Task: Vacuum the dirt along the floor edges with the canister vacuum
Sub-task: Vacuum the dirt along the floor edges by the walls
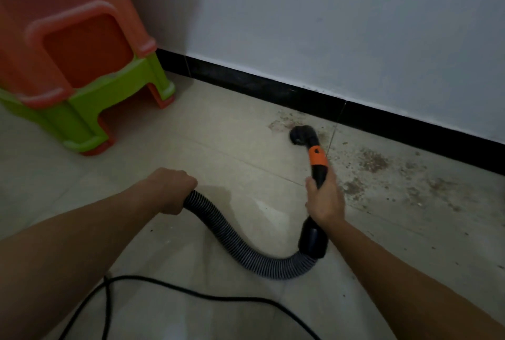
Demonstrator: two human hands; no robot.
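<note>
My right hand (325,203) grips the black vacuum wand (319,173) just below its orange collar. The wand's round black nozzle (303,134) sits on the tiled floor in a patch of brown dirt (371,160), close to the black baseboard (273,85). The ribbed grey hose (240,246) curves from the wand's lower end back to my left hand (170,189), which grips it at centre left. Dirt is scattered along the wall to the right of the nozzle. The canister is not in view.
Stacked plastic stools, orange over green (76,72), stand in the corner at upper left. A black power cord (191,293) loops across the floor near the bottom. A white wall rises above the baseboard.
</note>
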